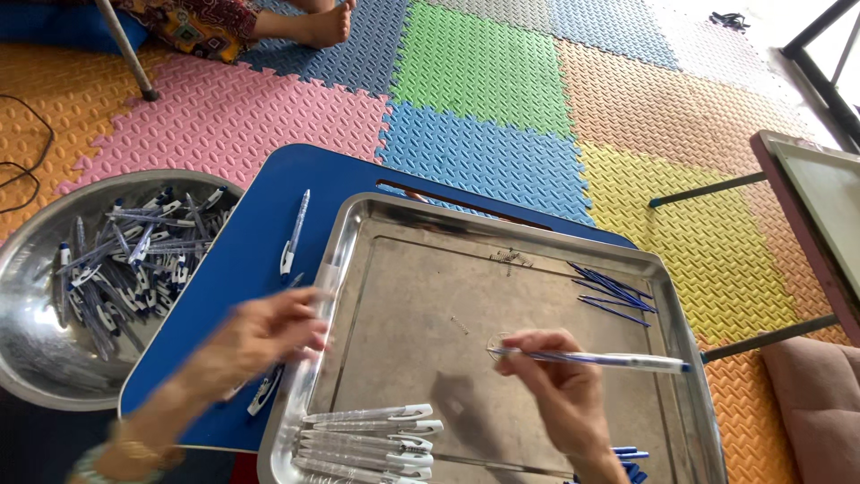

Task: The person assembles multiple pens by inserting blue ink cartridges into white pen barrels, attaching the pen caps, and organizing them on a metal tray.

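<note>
Head view: right hand point(560, 394) pinches a pen point(600, 359) by its left end over the steel tray point(667, 269), fingers closed on it. The pen lies almost level, long axis left to right, far end pointing right. It looks light, stiff and smooth, likely slippery; mid-barrel seems the safest grip. Left hand point(260, 336) is blurred at the tray's left rim over the blue table point(260, 193); grip unclear. Pen barrels point(372, 439) lie near, refills point(614, 289) farther right, finished pens in a bowl point(36, 358).

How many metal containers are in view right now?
2. A round metal bowl of assembled pens sits at the left on the floor mats. A rectangular metal tray rests on the blue table, in front of both hands.
</note>
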